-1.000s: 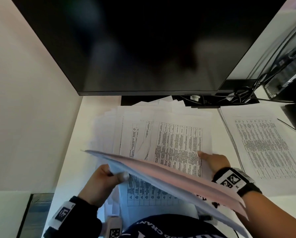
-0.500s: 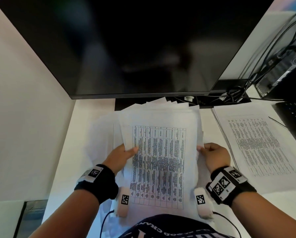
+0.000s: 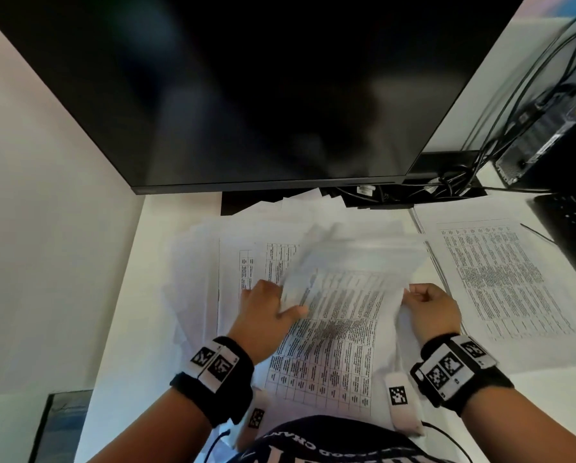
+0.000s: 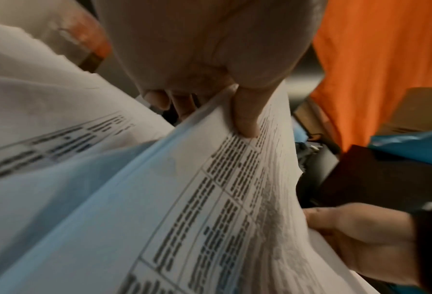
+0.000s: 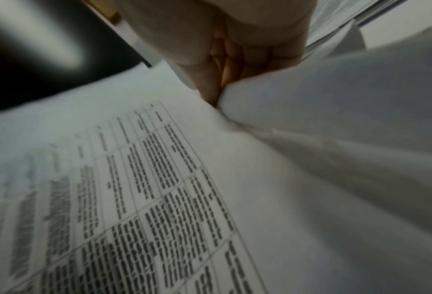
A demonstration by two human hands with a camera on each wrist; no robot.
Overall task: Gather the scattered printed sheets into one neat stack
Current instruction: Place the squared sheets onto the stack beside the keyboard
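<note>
Near the person's chest, a bundle of white printed sheets with black table grids (image 3: 333,342) is being held over a white desk (image 3: 119,329). The left hand (image 3: 266,315) is pinching its left edge, thumb on top; the right hand (image 3: 433,309) is pinching the right edge. Beyond, loose white printed sheets (image 3: 233,262) are fanning leftward, another printed sheet (image 3: 500,279) is lying right. Farthest, a black monitor (image 3: 263,95) is overhanging. The print is too blurred to read.

A bundle of sheets (image 3: 340,329) sits between the left hand (image 3: 263,315) and right hand (image 3: 433,312), over loose sheets (image 3: 213,262) spread on the worktop (image 3: 126,295). A separate sheet (image 3: 500,279) lies to the right. The monitor (image 3: 246,95) stands behind them, cables (image 3: 447,185) at its right.
</note>
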